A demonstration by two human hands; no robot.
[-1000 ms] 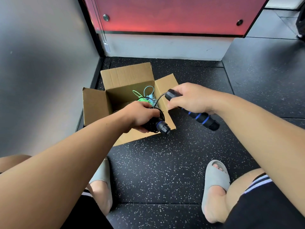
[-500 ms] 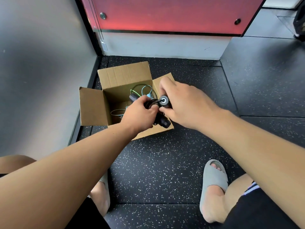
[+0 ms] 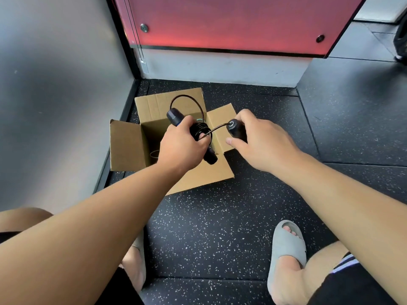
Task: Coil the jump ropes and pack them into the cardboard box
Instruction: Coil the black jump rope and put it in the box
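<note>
An open cardboard box (image 3: 126, 144) stands on the black speckled floor near the wall corner. Above it my left hand (image 3: 180, 146) grips one black jump rope handle (image 3: 175, 116) with black cord wound in several turns around it. A loop of the cord (image 3: 187, 100) arches up over the back flap. My right hand (image 3: 262, 139) holds the second black handle (image 3: 234, 128), its end cap facing me, joined by a short stretch of cord to the coil. A thin loop of another rope (image 3: 154, 154) shows inside the box; the rest of the box's contents is hidden.
A grey wall (image 3: 55, 95) runs close on the left, a red panel (image 3: 231, 20) above a white base at the back. My feet in grey slippers (image 3: 287, 245) rest on the floor in front of the box. Open floor lies to the right.
The right hand has drawn its handle away to the right of the left hand. The left hand's handle has tilted up, and a cord loop now stands over the back flap.
</note>
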